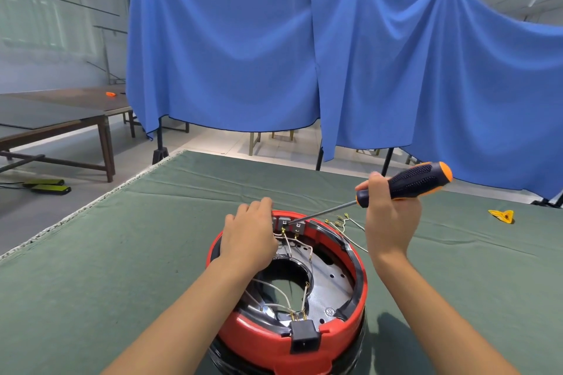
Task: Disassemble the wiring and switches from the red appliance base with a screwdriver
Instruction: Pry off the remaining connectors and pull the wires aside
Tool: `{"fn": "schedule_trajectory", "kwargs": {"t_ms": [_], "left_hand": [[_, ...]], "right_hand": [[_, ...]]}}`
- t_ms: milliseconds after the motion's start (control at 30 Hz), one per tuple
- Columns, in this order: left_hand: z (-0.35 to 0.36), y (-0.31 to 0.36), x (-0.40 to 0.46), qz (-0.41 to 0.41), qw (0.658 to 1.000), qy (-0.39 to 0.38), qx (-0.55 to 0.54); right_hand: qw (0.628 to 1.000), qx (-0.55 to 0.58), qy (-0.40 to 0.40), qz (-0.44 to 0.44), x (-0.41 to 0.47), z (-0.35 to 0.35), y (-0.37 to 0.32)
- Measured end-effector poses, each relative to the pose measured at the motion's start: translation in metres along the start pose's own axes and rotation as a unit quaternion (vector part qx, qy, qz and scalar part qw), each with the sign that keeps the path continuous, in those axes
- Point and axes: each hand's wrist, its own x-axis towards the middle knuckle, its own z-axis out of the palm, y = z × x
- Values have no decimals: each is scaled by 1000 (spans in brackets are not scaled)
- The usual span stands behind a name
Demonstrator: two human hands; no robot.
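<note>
Two bare hands are busy over a round red plastic appliance base point(335, 335) that sits on a worktop covered with a dark green cloth point(122, 253). The base lies near the front edge, in the middle, and its inside faces up. You can see a shiny metal plate with a big hole in it.

The left hand point(248, 240) rests on the far left rim of the base, with its fingers bent over the edge. I cannot tell if it grips anything under there. The right hand point(391, 213) is curled tight around a black and orange screwdriver point(405, 183). Its thin metal shaft slants down to the left, and the tip touches the small grey switches point(288, 222) on the far inside wall of the base.

Thin white wires with little gold ends point(292, 242) run from the switches across the plate to a black plug socket point(304, 336) on the near rim. More loose white wires point(347, 227) lie on the cloth just beside the base, under the right hand.

A small yellow piece point(502, 216) lies far off to the right. Big blue cloths point(274, 55) hang behind the worktop.
</note>
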Motion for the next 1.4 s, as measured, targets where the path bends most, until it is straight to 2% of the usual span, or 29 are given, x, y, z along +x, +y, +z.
{"fn": "schedule_trajectory", "kwargs": {"t_ms": [200, 333, 600, 800, 1100, 1400], "left_hand": [[1, -1, 1, 16, 999, -14, 31], [-1, 0, 0, 16, 999, -15, 30], [-1, -2, 0, 21, 999, -35, 32], [-1, -4, 13, 19, 993, -93, 64], [3, -6, 19, 25, 992, -113, 56], [6, -9, 16, 36, 995, -76, 60]], "right_hand": [[999, -3, -35, 2, 11, 24, -15], [994, 101, -10, 51, 8, 49, -25], [987, 144, 25, 63, 13, 69, -25], [977, 180, 20, 115, 20, 69, -26], [976, 171, -14, 137, 25, 70, -24], [972, 134, 28, 190, 43, 81, -23]]}}
